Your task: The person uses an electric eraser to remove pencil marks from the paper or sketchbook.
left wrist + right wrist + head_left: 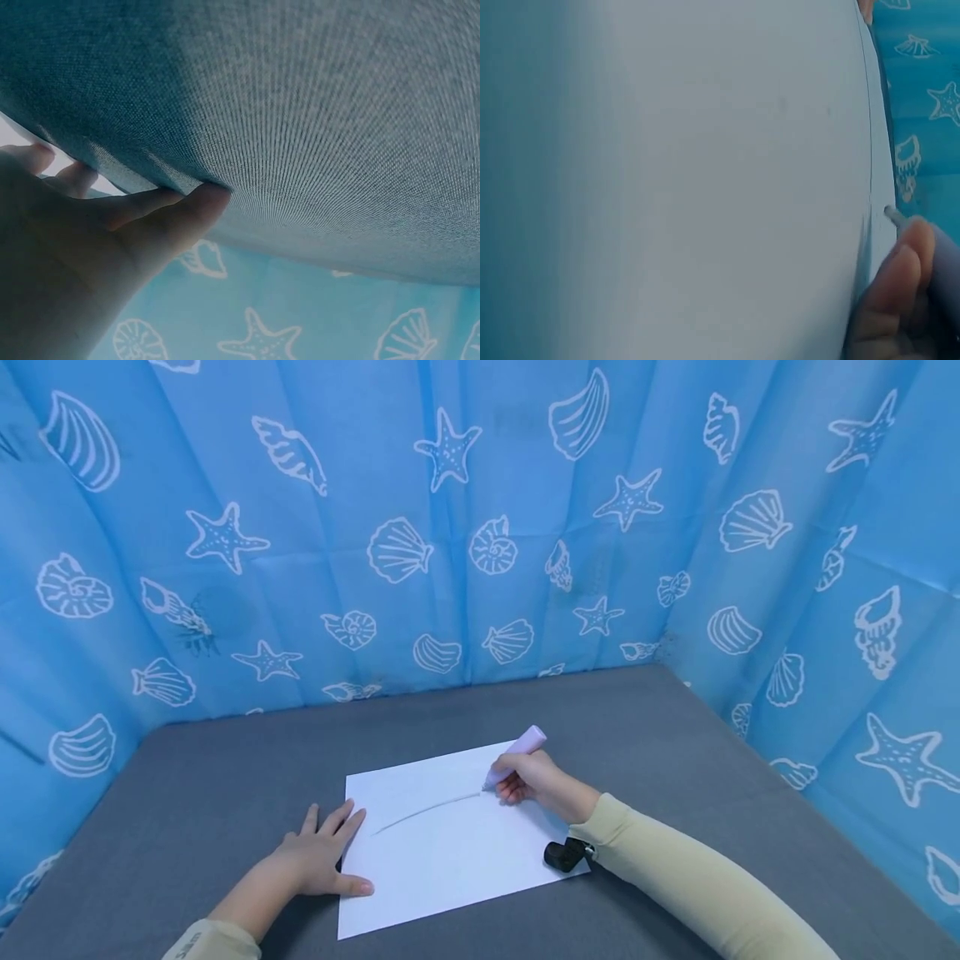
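A pale sleeve (697,868) leads to the right hand (538,782), pinching a marker (523,746) over the paper's (442,868) right side; should the left hand's (313,853) spread fingers ease off its left edge, it might skid.

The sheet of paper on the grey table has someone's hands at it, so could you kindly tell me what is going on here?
A person seems to be drawing. The right hand holds a pale purple pen, its tip by the right end of a thin curved line on the sheet of paper. The left hand rests spread across the sheet's left edge. The paper lies on the grey table.
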Tool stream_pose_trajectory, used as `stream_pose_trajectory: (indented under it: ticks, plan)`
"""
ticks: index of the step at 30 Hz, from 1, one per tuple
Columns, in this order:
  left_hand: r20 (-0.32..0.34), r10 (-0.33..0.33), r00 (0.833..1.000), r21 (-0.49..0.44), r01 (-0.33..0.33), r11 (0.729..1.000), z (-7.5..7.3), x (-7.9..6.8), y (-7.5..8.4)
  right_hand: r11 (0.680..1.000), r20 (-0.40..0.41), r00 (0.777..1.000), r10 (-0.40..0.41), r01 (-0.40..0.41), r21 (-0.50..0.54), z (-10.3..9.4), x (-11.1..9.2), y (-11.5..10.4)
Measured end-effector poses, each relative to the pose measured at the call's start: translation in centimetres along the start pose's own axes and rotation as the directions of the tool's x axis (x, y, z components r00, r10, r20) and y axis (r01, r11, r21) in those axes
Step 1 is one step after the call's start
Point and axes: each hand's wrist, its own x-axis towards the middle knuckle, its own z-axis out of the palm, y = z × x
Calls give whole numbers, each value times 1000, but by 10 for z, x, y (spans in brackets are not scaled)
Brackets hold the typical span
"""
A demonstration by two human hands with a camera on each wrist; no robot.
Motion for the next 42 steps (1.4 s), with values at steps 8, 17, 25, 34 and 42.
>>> stream_pose_trajectory:
  ticks: [8, 17, 25, 34, 42]
  plan:
    - [1, -11, 1000, -7, 11, 1000, 0, 0, -1, 998, -30, 999, -16, 14, -61, 8, -2, -1]
    - [-3, -16, 1000, 11, 16, 1000, 1, -1, -2, 995, -17, 1000, 7, -8, -98, 11, 1, -2]
    - [6, -25, 1000, 9, 25, 1000, 0, -1, -1, 993, 1, 1000, 3, -3, -120, 11, 1, -4]
    - [11, -27, 1000, -1, 27, 1000, -1, -1, 0, 992, 24, 1000, 19, -16, -125, 9, 0, -6]
    - [7, -12, 1000, -2, 12, 1000, -1, 0, 0, 988, 21, 999, 31, -27, -153, 4, 2, -6]
